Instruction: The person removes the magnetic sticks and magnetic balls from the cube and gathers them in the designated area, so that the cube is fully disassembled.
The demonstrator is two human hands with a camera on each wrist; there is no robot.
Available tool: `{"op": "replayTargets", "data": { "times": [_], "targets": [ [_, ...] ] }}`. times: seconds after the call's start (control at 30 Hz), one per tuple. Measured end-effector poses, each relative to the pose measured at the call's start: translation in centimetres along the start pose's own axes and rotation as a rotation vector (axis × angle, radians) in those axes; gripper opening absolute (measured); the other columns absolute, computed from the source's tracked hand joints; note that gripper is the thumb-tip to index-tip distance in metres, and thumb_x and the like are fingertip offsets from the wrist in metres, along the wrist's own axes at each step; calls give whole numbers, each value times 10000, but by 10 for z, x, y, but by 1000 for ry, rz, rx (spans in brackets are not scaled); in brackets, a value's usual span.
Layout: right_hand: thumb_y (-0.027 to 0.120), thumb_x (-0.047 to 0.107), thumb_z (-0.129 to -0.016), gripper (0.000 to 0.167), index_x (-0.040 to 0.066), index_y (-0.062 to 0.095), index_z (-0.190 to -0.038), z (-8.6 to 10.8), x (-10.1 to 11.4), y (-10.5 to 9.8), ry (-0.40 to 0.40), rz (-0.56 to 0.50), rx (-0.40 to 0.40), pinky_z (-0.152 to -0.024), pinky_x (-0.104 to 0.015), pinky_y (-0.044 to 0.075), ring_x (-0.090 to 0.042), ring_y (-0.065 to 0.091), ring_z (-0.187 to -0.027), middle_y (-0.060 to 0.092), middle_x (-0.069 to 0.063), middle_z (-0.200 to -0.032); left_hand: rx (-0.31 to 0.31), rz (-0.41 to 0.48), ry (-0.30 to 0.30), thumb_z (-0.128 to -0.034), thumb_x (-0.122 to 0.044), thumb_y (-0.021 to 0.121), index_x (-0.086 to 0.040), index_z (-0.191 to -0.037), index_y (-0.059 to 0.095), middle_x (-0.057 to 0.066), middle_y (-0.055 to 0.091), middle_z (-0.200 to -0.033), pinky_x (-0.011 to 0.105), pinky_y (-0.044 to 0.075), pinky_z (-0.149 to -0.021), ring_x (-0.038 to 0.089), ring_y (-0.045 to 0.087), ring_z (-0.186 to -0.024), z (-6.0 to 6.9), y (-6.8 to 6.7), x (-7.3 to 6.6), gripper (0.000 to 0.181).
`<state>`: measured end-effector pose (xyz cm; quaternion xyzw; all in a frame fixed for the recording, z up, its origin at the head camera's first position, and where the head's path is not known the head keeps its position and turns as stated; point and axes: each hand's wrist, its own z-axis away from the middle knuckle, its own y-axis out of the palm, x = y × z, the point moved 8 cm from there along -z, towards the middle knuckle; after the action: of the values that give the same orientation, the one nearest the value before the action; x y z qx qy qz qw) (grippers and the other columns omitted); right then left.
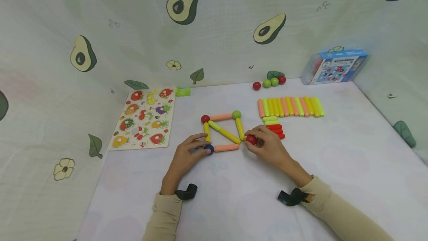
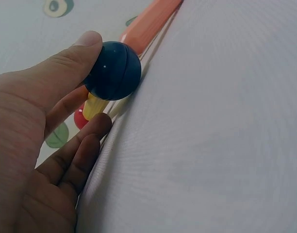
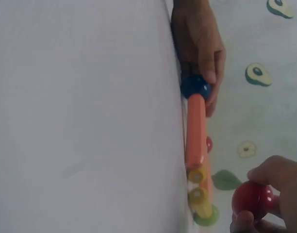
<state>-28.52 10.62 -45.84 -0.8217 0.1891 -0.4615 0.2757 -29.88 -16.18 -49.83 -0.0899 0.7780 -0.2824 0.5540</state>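
My left hand (image 1: pixel 188 154) holds the blue ball (image 1: pixel 208 149) between thumb and fingers at the frame's near left corner. A salmon stick (image 1: pixel 226 148) runs right from that ball. My right hand (image 1: pixel 270 147) pinches a red ball (image 1: pixel 251 139) just right of the frame's near right corner, where three stick ends lie close together. In the right wrist view this red ball (image 3: pixel 251 200) is apart from the yellow stick ends (image 3: pixel 197 196). Another red ball (image 1: pixel 205 119) and a green ball (image 1: pixel 236 114) form the far corners, joined by a salmon stick. A yellow-green diagonal (image 1: pixel 224 133) crosses the frame.
Behind my right hand lie a row of coloured sticks (image 1: pixel 291 107) and short red sticks (image 1: pixel 275 127). Several loose balls (image 1: pixel 266 83) and a blue box (image 1: pixel 337 67) stand at the back. A fruit board (image 1: pixel 143 118) and a green piece (image 1: pixel 182 92) lie at the left.
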Motion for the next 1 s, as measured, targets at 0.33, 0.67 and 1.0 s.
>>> {"op": "replayTargets", "data": {
  "times": [0.33, 0.67, 1.0],
  "targets": [
    [807, 71, -836, 368, 40, 687, -1182, -36, -19, -54, 11, 125, -32, -732, -379, 591, -204, 637, -844, 582, -100, -1134, -11, -4, 15, -871, -352, 779, -248, -1151, 768, -107, 576, -1377, 434, 417, -1075, 158, 537, -1281, 1, -2, 0, 299],
    [703, 90, -932, 445, -30, 564, -1337, -100, -86, -129, 257, 296, -14, -829, -545, 542, -381, 586, -984, 511, -229, -1223, -2, -26, -35, -868, -392, 775, -323, -1144, 760, -157, 567, -1375, 405, 389, -1100, 70, 485, -1313, -1, -2, 3, 285],
    [637, 146, -971, 434, -105, 551, -1314, -136, -169, -155, 409, 352, 67, -864, -582, 500, -461, 540, -1014, 524, -302, -1162, 3, -29, -79, -853, -457, 768, -379, -1130, 754, -215, 556, -1359, 437, 397, -1094, 64, 479, -1315, -1, 0, 8, 287]
  ]
}}
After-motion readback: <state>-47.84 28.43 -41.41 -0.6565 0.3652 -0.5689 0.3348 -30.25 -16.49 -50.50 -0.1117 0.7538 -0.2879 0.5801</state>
